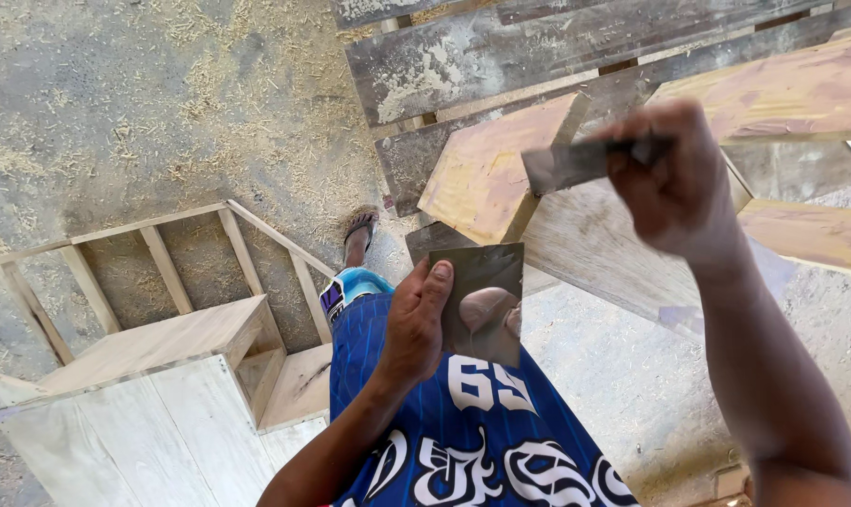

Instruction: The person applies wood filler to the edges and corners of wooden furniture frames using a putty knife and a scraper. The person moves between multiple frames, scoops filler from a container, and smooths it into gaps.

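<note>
1. Steel is what both hands are working with: the left hand (416,324) is pinching a thin rectangular metal scraper blade (482,300) by its left edge, thumb lying on the face and fingers closed behind, so the flat side is tilting up toward the head camera, likely for a look at its edge.
2. Its polished face is mirroring a fingertip, which suggests the blade is being held flat-on rather than edge-on.
3. Higher and to the right, the right hand (674,178) is closing firmly round one end of a dark, narrow flat bar, possibly a file (576,161), whose free end is pointing left, above and apart from the blade.
4. Both tools are floating in the air over the person's blue jersey, just in front of the near corner of a raw wooden plank (496,169) resting on grey weathered boards (501,56).
5. An unfinished plywood frame (162,347) is standing on the sawdust-strewn concrete floor (116,103) at lower left.
</note>
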